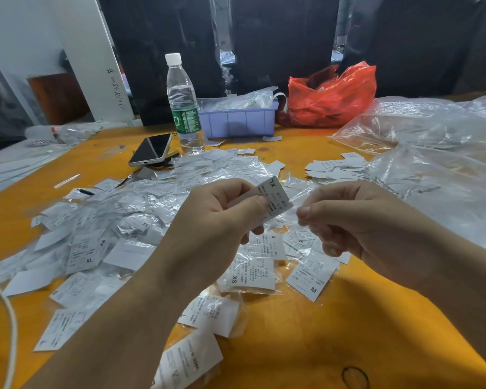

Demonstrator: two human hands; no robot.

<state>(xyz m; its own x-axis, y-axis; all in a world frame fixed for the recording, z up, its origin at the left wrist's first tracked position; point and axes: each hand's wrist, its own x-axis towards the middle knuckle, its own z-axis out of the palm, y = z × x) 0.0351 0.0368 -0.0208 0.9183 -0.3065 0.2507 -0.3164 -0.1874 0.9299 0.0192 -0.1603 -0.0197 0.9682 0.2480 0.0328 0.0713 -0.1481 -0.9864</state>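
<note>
Closest to the camera, a loose bagged label [190, 357] lies on the orange tabletop [320, 338], with a white cable [11, 318] curving along the left edge. Above it, both hands are raised over a heap of bagged labels [141, 217] printed with XS, S, M and XL. The left hand [216, 220] pinches a white label [275, 199] marked XL between thumb and fingers, tilted and held in the air just above the heap. The right hand [357, 220], just beside it, has thumb and forefinger closed on what looks like a thin clear sleeve [298, 200] at the label's right edge; the film is hard to make out. A small stack of bare labels [334, 168] sits behind the right hand, near crumpled clear bags [432, 141]. Farther back stand a water bottle [183, 102], a phone [152, 150], a purple bin [236, 120] and a red bag [331, 99].
</note>
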